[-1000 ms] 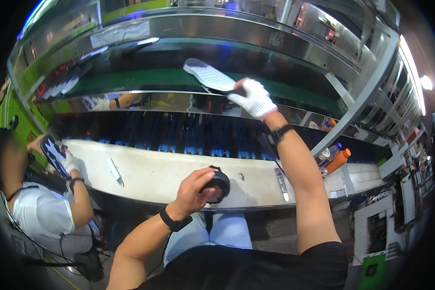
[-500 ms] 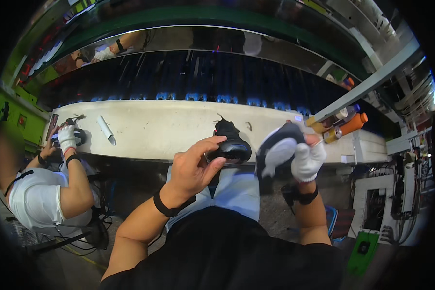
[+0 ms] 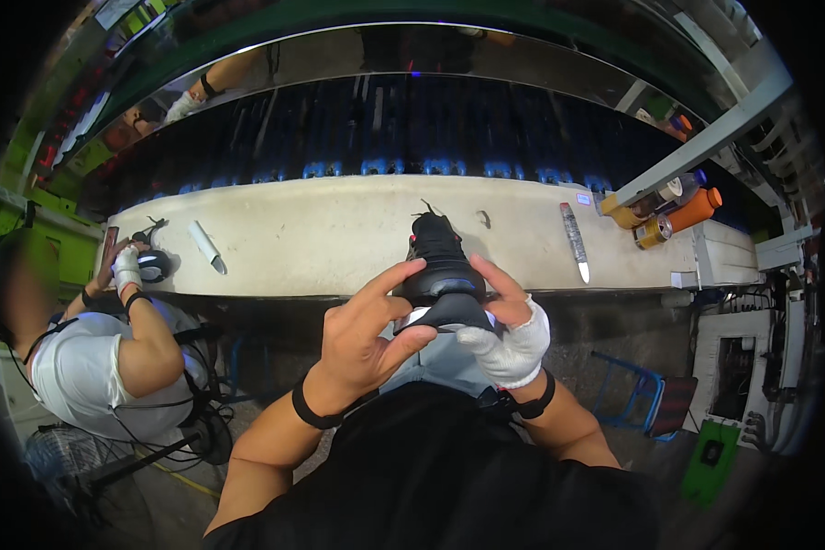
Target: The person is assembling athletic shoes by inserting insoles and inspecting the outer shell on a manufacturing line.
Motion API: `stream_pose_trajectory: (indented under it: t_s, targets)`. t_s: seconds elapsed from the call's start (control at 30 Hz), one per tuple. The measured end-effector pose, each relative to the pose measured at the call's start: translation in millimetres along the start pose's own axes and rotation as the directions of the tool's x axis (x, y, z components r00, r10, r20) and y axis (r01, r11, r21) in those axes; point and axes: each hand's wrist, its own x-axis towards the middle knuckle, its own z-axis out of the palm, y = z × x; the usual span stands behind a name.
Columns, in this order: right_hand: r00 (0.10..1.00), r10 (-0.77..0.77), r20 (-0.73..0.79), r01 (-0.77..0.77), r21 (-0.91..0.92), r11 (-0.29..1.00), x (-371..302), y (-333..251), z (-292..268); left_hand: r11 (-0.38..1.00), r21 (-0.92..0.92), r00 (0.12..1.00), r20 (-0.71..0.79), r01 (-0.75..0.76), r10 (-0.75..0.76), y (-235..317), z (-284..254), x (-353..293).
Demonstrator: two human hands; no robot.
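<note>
A black shoe upper (image 3: 434,243) with laces stands on the table's front edge, its rounded toe toward me. A dark shoe sole with white areas (image 3: 456,312) is up against the toe. My bare left hand (image 3: 362,325) grips from the left, its index finger along the shoe's side and its thumb by the sole. My right hand (image 3: 513,335), in a white fingertip-less glove, holds the sole from the right, thumb underneath and index finger on the shoe's side. How closely sole and toe meet is partly hidden by the fingers.
A pale worktable (image 3: 321,238) runs along a dark roller conveyor (image 3: 339,128). On it lie a white tube-like piece (image 3: 205,246) and a taped brush-like tool (image 3: 574,240). Bottles (image 3: 695,211) and a can (image 3: 653,233) stand right. A co-worker (image 3: 110,357) handles a shoe at left.
My right hand has brought the sole leftward from the right side to the shoe's toe. My left hand still holds the shoe. The taped tool now shows fully.
</note>
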Motion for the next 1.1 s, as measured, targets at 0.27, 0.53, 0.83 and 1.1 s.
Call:
stream_pose_trajectory:
  t_s: [0.27,0.53,0.83,1.1]
  targets:
    - [1.000,-0.019,0.001,0.019,-0.019,1.000,5,2,-2,0.999,-0.035,0.998,-0.046,0.028,-0.030,-2,6,-3]
    - [0.998,0.069,-0.006,-0.069,0.023,0.997,8,12,6,0.998,-0.008,0.997,-0.041,0.066,-0.066,-9,-6,2]
    - [0.993,-0.062,0.096,0.069,-0.072,0.995,27,9,51,0.879,0.474,0.935,0.332,-0.048,-0.128,33,-69,63]
    - [0.947,0.167,0.273,-0.058,-0.365,0.929,-9,53,38,0.879,0.413,0.881,0.287,0.240,-0.375,-8,-96,33]
